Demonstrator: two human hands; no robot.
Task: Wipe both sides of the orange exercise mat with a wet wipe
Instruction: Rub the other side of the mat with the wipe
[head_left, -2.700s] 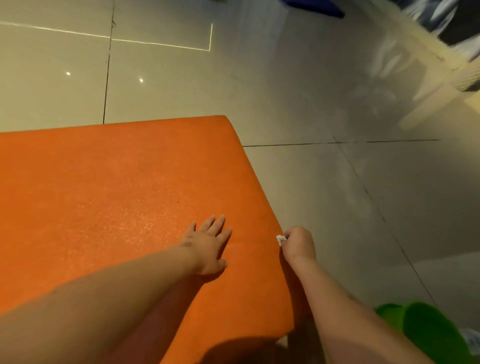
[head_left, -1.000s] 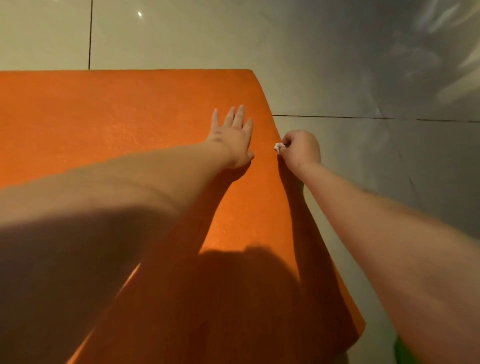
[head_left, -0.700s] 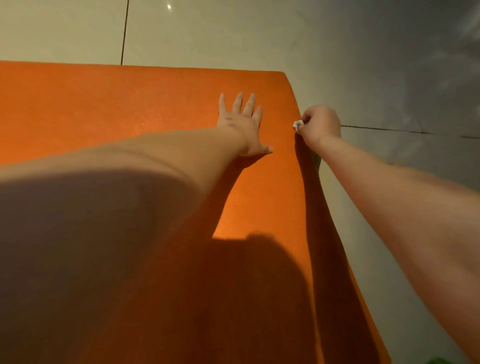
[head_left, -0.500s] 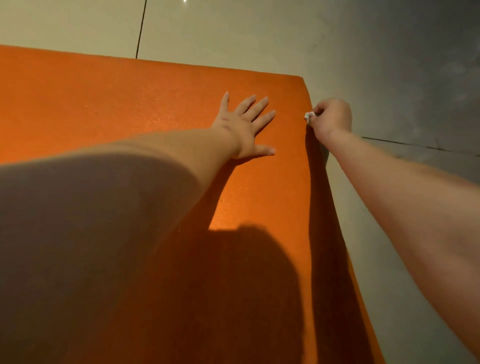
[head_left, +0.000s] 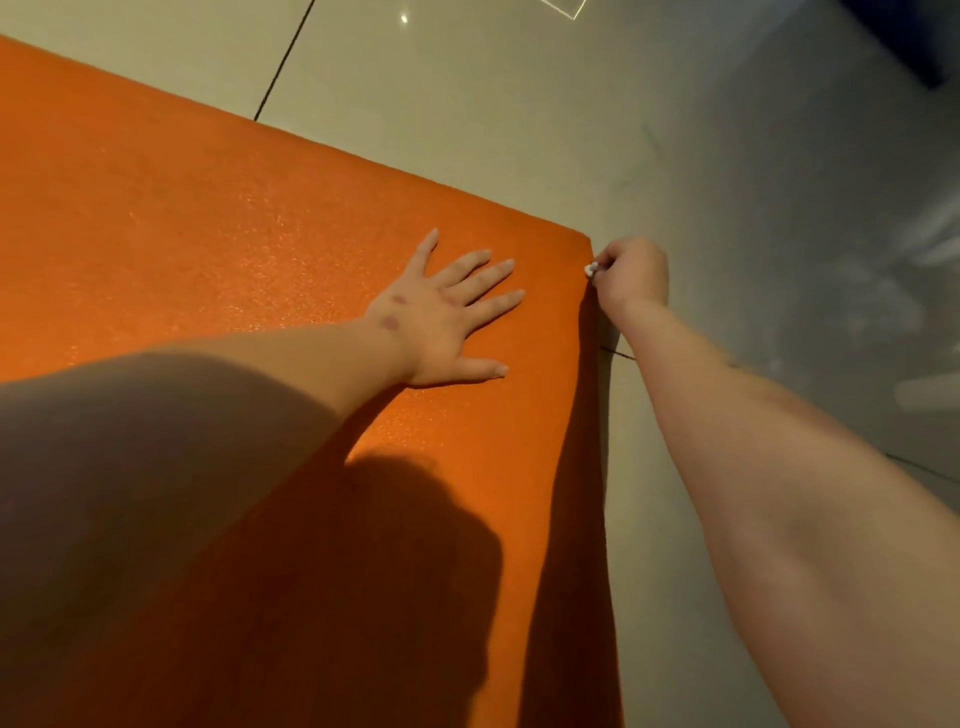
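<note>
The orange mat (head_left: 218, 218) lies flat on the tiled floor (head_left: 753, 218), my left hand (head_left: 441, 322) pressed flat with fingers spread near its far corner, my right hand (head_left: 631, 278) pinching the wet wipe (head_left: 591, 269) against the right edge.

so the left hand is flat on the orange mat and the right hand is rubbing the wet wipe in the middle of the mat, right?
Not quite. The head view shows the right hand gripping the wet wipe at the mat's right edge, next to its far corner, not in the middle. The rest holds: the left hand lies flat, fingers spread, on the orange mat.
</note>
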